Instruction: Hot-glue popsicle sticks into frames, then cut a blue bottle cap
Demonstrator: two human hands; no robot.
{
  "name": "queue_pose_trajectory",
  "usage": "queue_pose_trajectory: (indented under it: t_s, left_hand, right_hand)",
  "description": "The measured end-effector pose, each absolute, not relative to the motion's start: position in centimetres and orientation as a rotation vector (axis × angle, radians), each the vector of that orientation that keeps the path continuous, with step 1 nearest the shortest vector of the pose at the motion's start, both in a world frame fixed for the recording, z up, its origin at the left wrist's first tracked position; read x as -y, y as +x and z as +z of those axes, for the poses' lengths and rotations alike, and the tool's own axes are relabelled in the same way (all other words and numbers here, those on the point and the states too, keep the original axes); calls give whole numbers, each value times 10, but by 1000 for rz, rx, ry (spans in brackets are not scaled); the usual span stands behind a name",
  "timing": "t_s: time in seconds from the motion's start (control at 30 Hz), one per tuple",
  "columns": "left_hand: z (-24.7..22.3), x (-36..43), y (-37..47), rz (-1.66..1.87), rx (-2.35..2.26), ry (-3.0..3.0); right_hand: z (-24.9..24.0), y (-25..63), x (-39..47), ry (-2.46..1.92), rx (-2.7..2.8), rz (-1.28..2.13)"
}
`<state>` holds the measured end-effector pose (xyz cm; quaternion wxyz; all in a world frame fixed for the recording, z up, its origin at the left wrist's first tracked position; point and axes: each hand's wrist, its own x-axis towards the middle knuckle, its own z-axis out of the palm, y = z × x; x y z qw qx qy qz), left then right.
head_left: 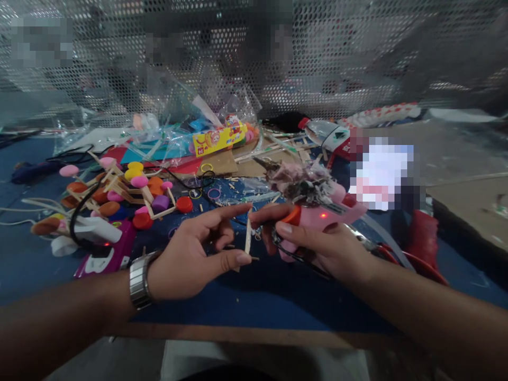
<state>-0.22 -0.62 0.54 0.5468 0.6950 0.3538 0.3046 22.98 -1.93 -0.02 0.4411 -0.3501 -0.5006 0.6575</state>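
Note:
My left hand, with a metal watch at the wrist, pinches a short, flat wooden stick upright between thumb and index finger. My right hand is wrapped round a pink glue gun with an orange trigger and a lit red light. Grey, stringy residue clings around the gun's front, and its tip points to the upper left. An extended right finger comes close to the stick's top; whether it touches I cannot tell. Behind my left hand lie stick frames with coloured round pieces and bottle caps.
A purple power strip with a plugged-in cord sits at left. Farther back are a yellow package, clear plastic wrap and loose sticks. A bottle and a lit, blurred screen stand right, near a red-handled tool. Perforated metal rises behind.

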Motion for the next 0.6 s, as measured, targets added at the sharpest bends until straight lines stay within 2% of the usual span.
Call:
queue_pose_trajectory:
  t_s: [0.3,0.6]
  left_hand:
    - [8,5,0,772,-839,1760]
    - [5,6,0,780,-803,1699]
  right_hand:
    - [2,229,18,-936,1250,1529]
    - [3,226,16,-930,1108,1597]
